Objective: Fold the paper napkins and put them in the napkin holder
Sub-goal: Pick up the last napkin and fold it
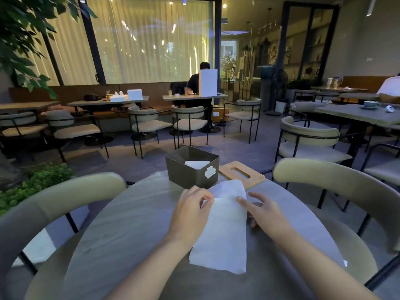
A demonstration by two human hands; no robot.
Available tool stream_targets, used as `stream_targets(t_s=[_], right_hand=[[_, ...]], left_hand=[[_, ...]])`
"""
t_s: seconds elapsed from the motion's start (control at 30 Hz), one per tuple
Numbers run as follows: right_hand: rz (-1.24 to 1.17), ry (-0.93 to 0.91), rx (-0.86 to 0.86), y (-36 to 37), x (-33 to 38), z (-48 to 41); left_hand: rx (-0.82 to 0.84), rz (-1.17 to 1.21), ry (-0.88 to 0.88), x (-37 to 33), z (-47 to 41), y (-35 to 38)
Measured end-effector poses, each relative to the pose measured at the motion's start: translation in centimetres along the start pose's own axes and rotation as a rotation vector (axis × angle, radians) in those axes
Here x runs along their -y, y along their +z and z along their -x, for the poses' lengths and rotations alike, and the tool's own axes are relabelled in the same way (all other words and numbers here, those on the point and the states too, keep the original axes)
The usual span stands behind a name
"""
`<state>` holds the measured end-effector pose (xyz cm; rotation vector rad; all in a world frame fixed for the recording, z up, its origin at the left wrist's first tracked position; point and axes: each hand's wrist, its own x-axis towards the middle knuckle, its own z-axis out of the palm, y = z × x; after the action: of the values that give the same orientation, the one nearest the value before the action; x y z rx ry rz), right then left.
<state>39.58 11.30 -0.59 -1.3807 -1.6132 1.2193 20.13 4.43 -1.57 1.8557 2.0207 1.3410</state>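
A white paper napkin (223,230) lies lengthwise on the round grey table (129,224), its far end curled up off the surface. My left hand (192,211) pinches the napkin's left edge near that far end. My right hand (263,210) has its fingers spread, and the index fingertip presses on the napkin's right side. Just beyond stands the dark box-shaped napkin holder (190,172), open at the top, with a folded white napkin (197,164) inside. Its wooden slotted lid (241,174) lies flat on the table to the right of the holder.
Beige chairs curve around the table at left (65,198) and right (337,180). Green plants (36,180) grow at the left. Other tables and chairs fill the café; a person (199,83) sits at a far table.
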Motion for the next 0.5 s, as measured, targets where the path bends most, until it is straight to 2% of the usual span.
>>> stream_targets(t_s=[0.1,0.27,0.33,0.43,0.5], right_hand=[[-0.059,0.036,0.051,1.2,0.4,0.2],[-0.122,-0.031,0.095,2.8,1.0,0.7],[-0.165,-0.046,0.090,3.0,1.4,0.8],[-0.171,-0.074,0.077,2.9,1.8,0.7],[-0.169,-0.093,0.085,2.8,2.0,0.9]], left_hand=[[-0.070,0.077,-0.059,0.4,0.0,-1.2],[-0.082,0.170,-0.117,1.3,0.1,-2.8],[-0.033,0.320,-0.269,1.6,0.0,-3.5],[0.077,0.554,-0.597,1.8,0.1,-4.2],[0.178,0.647,-0.701,2.0,0.4,-4.6]])
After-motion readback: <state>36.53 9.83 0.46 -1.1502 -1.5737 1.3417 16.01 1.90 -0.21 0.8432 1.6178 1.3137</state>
